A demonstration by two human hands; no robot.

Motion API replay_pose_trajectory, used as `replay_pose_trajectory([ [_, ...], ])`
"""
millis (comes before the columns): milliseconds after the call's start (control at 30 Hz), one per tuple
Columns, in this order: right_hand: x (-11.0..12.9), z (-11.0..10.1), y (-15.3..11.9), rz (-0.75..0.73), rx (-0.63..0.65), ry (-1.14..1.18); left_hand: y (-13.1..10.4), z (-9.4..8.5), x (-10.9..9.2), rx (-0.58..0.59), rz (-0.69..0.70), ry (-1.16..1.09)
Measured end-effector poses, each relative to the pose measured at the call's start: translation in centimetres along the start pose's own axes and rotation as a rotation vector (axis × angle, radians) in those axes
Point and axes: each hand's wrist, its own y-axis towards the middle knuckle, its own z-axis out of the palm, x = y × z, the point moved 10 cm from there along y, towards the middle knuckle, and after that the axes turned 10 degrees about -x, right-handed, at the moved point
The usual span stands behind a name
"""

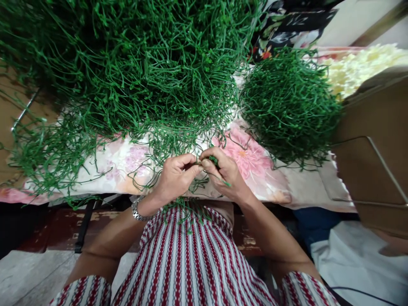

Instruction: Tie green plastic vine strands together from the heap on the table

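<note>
My left hand [177, 176], with a metal watch on its wrist, is closed in a pinch just above the table's front edge. Its thumb and fingertips meet those of my right hand [225, 172], which is curled round a few green plastic stems [213, 160]. A green tip pokes out below the right fingers. What lies between the touching fingertips is mostly hidden, though it appears to be part of a thin green stem. Loose green stems lie on the cloth behind both hands, and some hang onto my striped lap [188, 255].
A huge heap of green plastic stems [143, 72] covers the far left and middle. A smaller pile [290, 106] sits right, on the floral tablecloth [245, 153]. Pale yellow artificial flowers [369, 68] and a brown cardboard box [376, 136] stand beyond it. Dark flowered fabric [287, 29] shows behind.
</note>
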Motion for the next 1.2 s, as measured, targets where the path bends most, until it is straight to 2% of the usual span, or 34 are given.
replay_pose_trajectory([
  [167,-1.7,1.5,-0.7,0.182,0.118,0.187,-0.5,-1.1,-1.6,-0.134,0.192,0.071],
  [233,-2.1,1.9,-1.0,0.223,0.168,0.231,-0.5,-1.1,-1.9,-0.131,0.225,0.079],
  [300,-2.1,2.0,-1.3,0.224,0.184,0.294,-0.4,-0.8,-1.4,-0.069,0.157,-0.011],
  [367,-1.8,2.0,-1.5,0.191,0.159,0.357,-0.2,-0.3,-0.3,-0.006,0.005,-0.198],
  [467,-0.3,2.5,-2.1,0.075,0.182,0.444,0.1,-0.1,1.3,-0.004,-0.215,-0.492],
  [533,0.3,2.6,-2.0,0.033,0.177,0.483,0.4,-0.1,1.7,-0.026,-0.281,-0.587],
  [567,0.1,2.1,-1.7,0.038,0.130,0.498,0.5,-0.2,1.8,-0.034,-0.293,-0.596],
  [633,-1.1,-0.3,-0.7,0.078,-0.078,0.503,0.7,-0.5,1.9,-0.059,-0.294,-0.576],
  [767,-2.9,-8.4,-0.4,0.043,-0.667,0.426,1.1,-1.1,2.2,-0.117,-0.278,-0.556],
  [800,-2.8,-9.8,-0.7,0.027,-0.762,0.403,1.2,-1.1,2.2,-0.117,-0.266,-0.551],
  [833,-2.6,-10.6,-0.9,0.021,-0.797,0.366,1.2,-1.1,2.0,-0.111,-0.254,-0.542],
  [867,-2.0,-10.5,-0.8,0.019,-0.760,0.305,1.3,-0.9,1.9,-0.104,-0.242,-0.530],
  [900,-1.3,-9.7,-0.4,0.018,-0.648,0.225,1.2,-0.8,1.7,-0.098,-0.232,-0.514],
  [1000,0.9,-3.4,0.1,-0.048,-0.110,-0.025,1.2,-0.8,1.0,-0.132,-0.171,-0.475],
  [1067,1.7,0.3,-0.5,-0.121,0.143,-0.104,1.2,-1.4,0.4,-0.201,-0.095,-0.445],
  [1133,1.8,2.1,-0.8,-0.154,0.238,-0.133,1.1,-1.7,-0.1,-0.223,-0.027,-0.400],
  [1200,1.3,2.8,-0.8,-0.133,0.251,-0.123,1.1,-1.2,-0.2,-0.171,-0.014,-0.370],
])
